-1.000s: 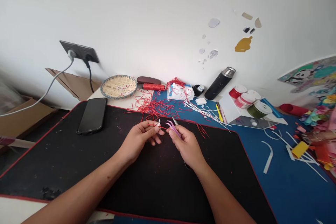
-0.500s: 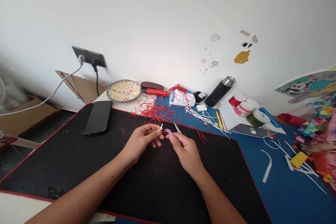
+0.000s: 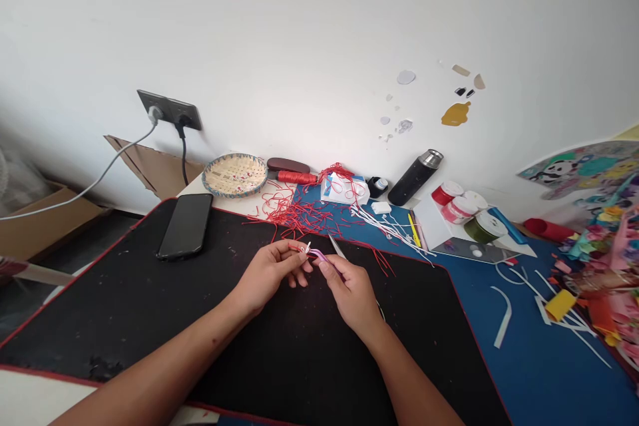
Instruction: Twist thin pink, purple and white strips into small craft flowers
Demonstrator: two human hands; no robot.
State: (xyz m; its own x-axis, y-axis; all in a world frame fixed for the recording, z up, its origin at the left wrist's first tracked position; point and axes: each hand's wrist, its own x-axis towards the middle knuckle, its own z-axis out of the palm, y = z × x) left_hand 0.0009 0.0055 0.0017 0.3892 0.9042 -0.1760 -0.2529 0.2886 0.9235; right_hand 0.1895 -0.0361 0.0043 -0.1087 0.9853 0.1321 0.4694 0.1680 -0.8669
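My left hand (image 3: 269, 273) is closed in a pinch over the black mat, thumb against fingers, on a small white piece of cord (image 3: 308, 248) with some red thread beside it. My right hand (image 3: 352, 289) is wrapped round purple tweezers (image 3: 321, 255), whose curved tips reach to the white cord at my left fingertips. Whether the tips grip it is too small to tell. Behind my right hand a pointed silver blade (image 3: 336, 246) sticks out; the hand hides the rest, and I cannot tell whether it is held or lying on the mat.
Red thread scraps (image 3: 299, 213) lie beyond the mat (image 3: 299, 366). A phone (image 3: 184, 226) rests at left, near a woven basket (image 3: 234, 175). Further right are white cords (image 3: 384, 226), a black flask (image 3: 416, 178), ribbon spools (image 3: 484, 226) and paper strips (image 3: 502, 319).
The tweezer tips have moved slightly closer to my left fingertips, and the white cord there now shows a loop. My view has shifted a little.
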